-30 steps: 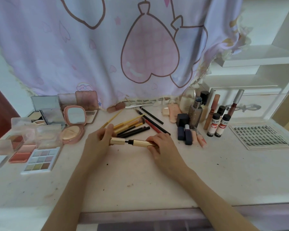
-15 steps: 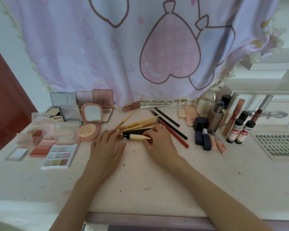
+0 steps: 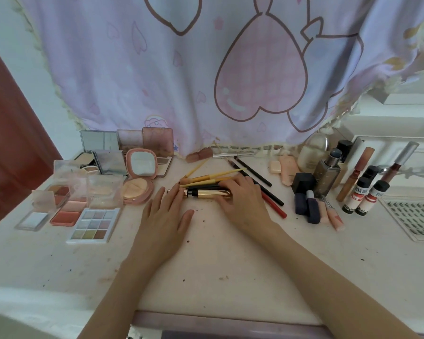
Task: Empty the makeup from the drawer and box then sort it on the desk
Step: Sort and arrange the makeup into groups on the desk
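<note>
At the centre of the frame a gold tube (image 3: 209,193) with a black collar lies crosswise on the desk (image 3: 230,260), just in front of a bundle of yellow and black brushes and pencils (image 3: 206,180); the right hand (image 3: 242,204) rests over the tube's right end, its fingers (image 3: 233,185) curled onto the tube and the bundle behind it; the left hand (image 3: 167,216) lies flat on the desk, fingers straight and spread, their tips touching the tube's left end. Left of centre sit a nine-pan eyeshadow palette (image 3: 93,225), blush pans (image 3: 67,212) and a pink mirrored compact (image 3: 140,176); at right stand small bottles (image 3: 362,196), with navy lipsticks (image 3: 306,206) lying beside them and a lash tray (image 3: 416,217) at the edge; a lilac heart-print cloth (image 3: 206,69) hangs across the upper frame.
</note>
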The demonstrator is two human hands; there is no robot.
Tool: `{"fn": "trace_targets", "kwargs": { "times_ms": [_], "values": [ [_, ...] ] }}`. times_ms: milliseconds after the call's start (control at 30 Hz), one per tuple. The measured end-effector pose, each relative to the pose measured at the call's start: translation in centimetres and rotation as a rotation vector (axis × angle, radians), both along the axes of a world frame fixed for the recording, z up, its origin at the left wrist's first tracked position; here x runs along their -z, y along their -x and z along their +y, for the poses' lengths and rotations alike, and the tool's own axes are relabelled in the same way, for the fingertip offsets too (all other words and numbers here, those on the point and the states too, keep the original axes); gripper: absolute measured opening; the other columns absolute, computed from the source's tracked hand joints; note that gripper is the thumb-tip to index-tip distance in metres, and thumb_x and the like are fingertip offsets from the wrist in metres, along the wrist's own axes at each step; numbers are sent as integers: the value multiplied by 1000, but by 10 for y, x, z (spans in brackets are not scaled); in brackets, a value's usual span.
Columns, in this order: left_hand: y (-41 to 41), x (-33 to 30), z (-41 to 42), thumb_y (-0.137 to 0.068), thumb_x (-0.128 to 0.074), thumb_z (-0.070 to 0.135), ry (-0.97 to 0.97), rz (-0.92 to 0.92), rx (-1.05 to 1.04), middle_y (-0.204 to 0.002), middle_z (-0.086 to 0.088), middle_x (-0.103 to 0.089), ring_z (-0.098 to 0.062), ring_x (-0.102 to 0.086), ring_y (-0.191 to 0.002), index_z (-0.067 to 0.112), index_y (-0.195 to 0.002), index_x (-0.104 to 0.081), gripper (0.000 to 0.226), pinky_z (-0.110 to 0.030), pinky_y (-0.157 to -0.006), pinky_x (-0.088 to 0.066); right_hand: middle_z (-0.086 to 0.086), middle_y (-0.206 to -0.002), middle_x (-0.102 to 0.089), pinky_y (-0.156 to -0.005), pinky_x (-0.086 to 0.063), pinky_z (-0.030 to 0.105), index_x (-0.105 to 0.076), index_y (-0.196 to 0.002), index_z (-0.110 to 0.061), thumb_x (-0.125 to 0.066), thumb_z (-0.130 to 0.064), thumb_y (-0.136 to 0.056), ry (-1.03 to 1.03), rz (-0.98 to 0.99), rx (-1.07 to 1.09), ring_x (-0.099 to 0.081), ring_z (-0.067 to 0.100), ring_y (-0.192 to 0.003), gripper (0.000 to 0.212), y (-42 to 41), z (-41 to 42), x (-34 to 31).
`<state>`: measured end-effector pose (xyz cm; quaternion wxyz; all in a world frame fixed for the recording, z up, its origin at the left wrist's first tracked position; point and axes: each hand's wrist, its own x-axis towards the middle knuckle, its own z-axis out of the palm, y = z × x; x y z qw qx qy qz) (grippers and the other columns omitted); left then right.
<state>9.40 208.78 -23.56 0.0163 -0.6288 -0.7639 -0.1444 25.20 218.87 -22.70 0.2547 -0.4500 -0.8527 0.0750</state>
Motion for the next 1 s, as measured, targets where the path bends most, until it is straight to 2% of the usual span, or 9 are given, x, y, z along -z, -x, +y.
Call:
{"fn": "trace_targets", "kwargs": {
  "times_ms": [133, 267, 400, 500, 567, 700, 767, 867, 1000],
  "values": [
    [-1, 1, -1, -70, 13, 59, 32, 24, 6, -156, 6, 3, -16, 6, -143, 21, -148, -3, 88, -32, -115, -1, 5, -116, -57, -90, -33, 34, -60, -117, -14, -53, -31, -92, -79, 107, -13, -46, 23, -110, 32, 10, 11, -14],
    [-1, 3, -1, -71, 14, 58, 32, 18, 16, -156, 6, 9, -14, 12, -142, 21, -148, 1, 86, -32, -114, 2, 5, -131, -50, -97, -31, 40, -51, -127, -15, -39, -21, -96, -133, -113, -13, -41, 25, -122, 33, 38, 46, -30],
    [-1, 3, 0, -73, 14, 55, 15, 21, 31, -156, 5, 12, -13, 14, -142, 21, -148, 4, 83, -32, -114, 3, 8, -140, -42, -103, -27, 46, -45, -131, -13, -40, -12, -94, -58, -368, -33, -29, 27, -133, 37, 68, 80, -37],
    [-1, 3, 0, -74, 14, 54, 21, 16, 39, -155, 4, 13, -13, 15, -142, 20, -148, 5, 81, -33, -114, 5, 10, -141, -41, -105, -26, 45, -43, -132, -12, -38, -12, -94, -38, -452, -43, -28, 29, -134, 38, 84, 96, -38],
    [0, 5, 1, -78, 8, 53, 4, -1, 38, -156, 2, 6, -15, 9, -143, 18, -148, -2, 79, -35, -114, 1, 11, -138, -44, -102, -28, 43, -45, -130, -11, -40, -13, -94, -79, -465, -41, -32, 29, -130, 37, 92, 102, -37],
    [0, 7, 3, -90, -23, 43, -53, 35, 42, -149, -8, -32, -25, -29, -138, 9, -140, -37, 62, -45, -106, -25, 12, -134, -47, -98, -31, 42, -46, -126, -8, -43, -13, -92, -145, -495, -51, -35, 30, -127, 35, 98, 109, -37],
    [0, 9, 3, -90, -19, 44, -64, 18, 50, -152, -6, -24, -23, -20, -141, 10, -143, -30, 64, -43, -109, -18, 13, -132, -49, -96, -32, 42, -47, -124, -7, -44, -12, -91, -161, -506, -58, -36, 30, -126, 34, 98, 112, -35],
    [1, 9, 3, -85, 0, 50, -63, -21, 49, -156, 1, 5, -14, 13, -140, 17, -148, -4, 72, -35, -111, 4, 15, -129, -50, -95, -32, 42, -52, -121, -5, -43, -17, -93, -212, -556, -60, -36, 31, -124, 32, 96, 116, -33],
    [2, 8, 2, -81, 6, 51, -50, -16, 44, -155, 4, 12, -12, 19, -140, 19, -147, 6, 73, -32, -111, 7, 16, -132, -46, -95, -31, 43, -53, -122, -4, -42, -23, -95, -205, -535, -43, -32, 32, -125, 34, 86, 113, -33]
  ]
}}
